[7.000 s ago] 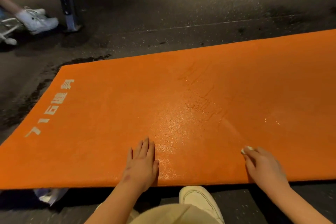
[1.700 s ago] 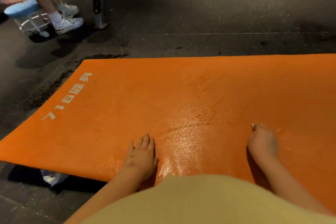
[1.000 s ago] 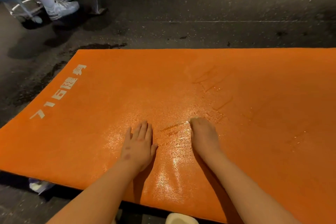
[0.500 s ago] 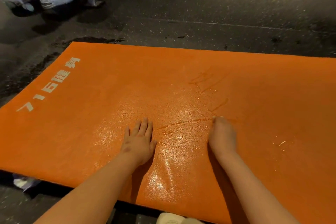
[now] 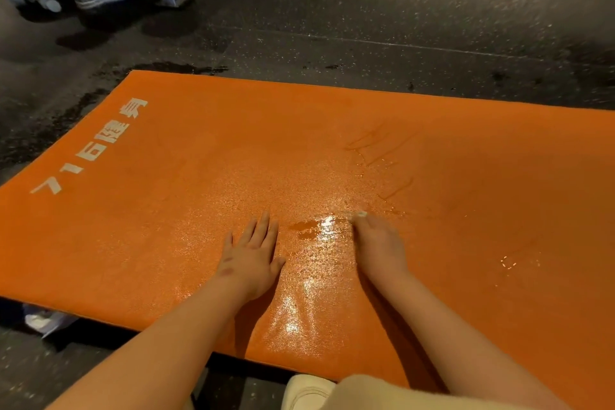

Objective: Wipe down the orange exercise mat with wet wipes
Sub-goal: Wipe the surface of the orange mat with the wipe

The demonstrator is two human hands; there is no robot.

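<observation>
Chunky orange foam mat (image 5: 166, 226) lies flat on the dark speckled rubber floor (image 5: 366, 10). It has a pebbly grain all over and white "716" lettering (image 5: 90, 150) printed at its left end. The middle patch is wet and glossy, with glare sitting right between the hands. On the mat, the left hand (image 5: 253, 253) is pressed flat, fingers straight and close together. The right hand (image 5: 377, 245) is bunched over a wadded white wet wipe (image 5: 360, 214), which is pushed into the mat with only a sliver poking out at the fingertips.

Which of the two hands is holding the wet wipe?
The right hand, curled over a white wipe; the left hand lies flat on the mat.
</observation>
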